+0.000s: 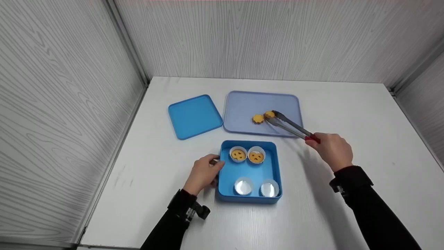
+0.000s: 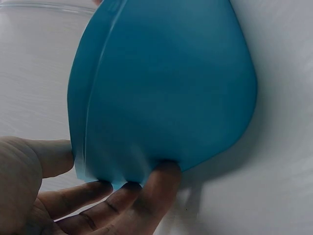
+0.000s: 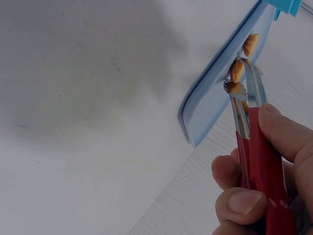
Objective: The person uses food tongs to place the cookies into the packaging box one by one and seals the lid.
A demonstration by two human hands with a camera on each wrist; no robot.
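My right hand (image 1: 333,151) grips red-handled metal tongs (image 3: 266,161). Their tips stand on either side of a scalloped yellow cookie (image 1: 269,114) over the lavender tray (image 1: 242,104); a second cookie (image 1: 258,119) lies just left of it. With the thumb at the rim and the fingers against the outer wall, my left hand (image 1: 203,173) holds the left side of a blue square box (image 1: 249,199). Inside the box, two white cups at the back hold a round cookie (image 1: 238,154) and another cookie (image 1: 256,157). Two bare cups, a left cup (image 1: 243,186) and a right cup (image 1: 269,188), stand in front.
A flat blue lid (image 1: 195,117) lies left of the tray, its corner close to the tray's edge. Everything stands on a white table (image 1: 347,104). Grey wood-grain panels (image 1: 263,38) rise at the back and both sides.
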